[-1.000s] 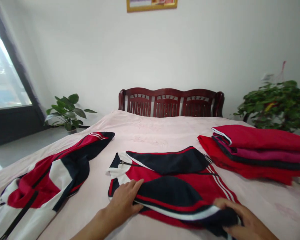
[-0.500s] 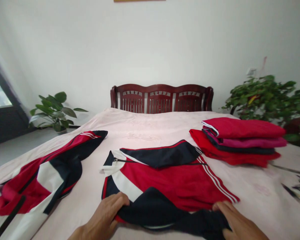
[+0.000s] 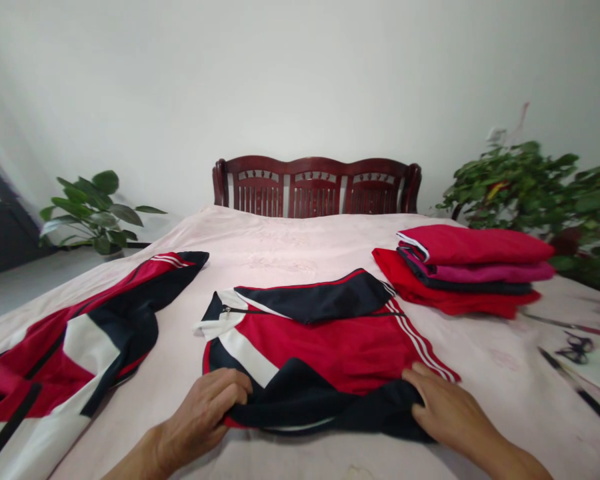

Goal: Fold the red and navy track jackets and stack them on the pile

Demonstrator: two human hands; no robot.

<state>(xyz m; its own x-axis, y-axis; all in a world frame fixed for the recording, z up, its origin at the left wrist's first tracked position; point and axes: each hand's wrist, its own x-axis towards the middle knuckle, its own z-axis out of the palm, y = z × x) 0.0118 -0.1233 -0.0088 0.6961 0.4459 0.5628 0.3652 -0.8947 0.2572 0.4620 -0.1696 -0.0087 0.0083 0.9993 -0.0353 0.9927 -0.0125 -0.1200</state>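
Note:
A red, navy and white zip jacket [image 3: 325, 353] lies on the bed with its collar to the left. Its far navy sleeve is folded across the body. The near navy sleeve [image 3: 300, 407] runs along the front edge, partly lifted and rumpled. My left hand [image 3: 215, 403] is closed on this sleeve near the shoulder. Toward the cuff, my right hand [image 3: 443, 407] grips the same sleeve beside the white-striped hem; some of its fingertips are hidden by the cloth. To the left, a second jacket [image 3: 80, 353] of the same colours lies spread and crumpled.
A stack of folded clothes [image 3: 475, 267], red, magenta and navy, sits on the right of the pink bedsheet [image 3: 290, 243]. Near the right edge lie a black pen-like object [image 3: 577, 387] and a small dark tangled item [image 3: 575, 347]. Behind are a wooden headboard [image 3: 317, 190] and potted plants [image 3: 97, 210].
My right hand has moved slightly inward and away from me, bringing the cuff end closer to the jacket's body. My left hand keeps its hold. The camera view has shifted slightly.

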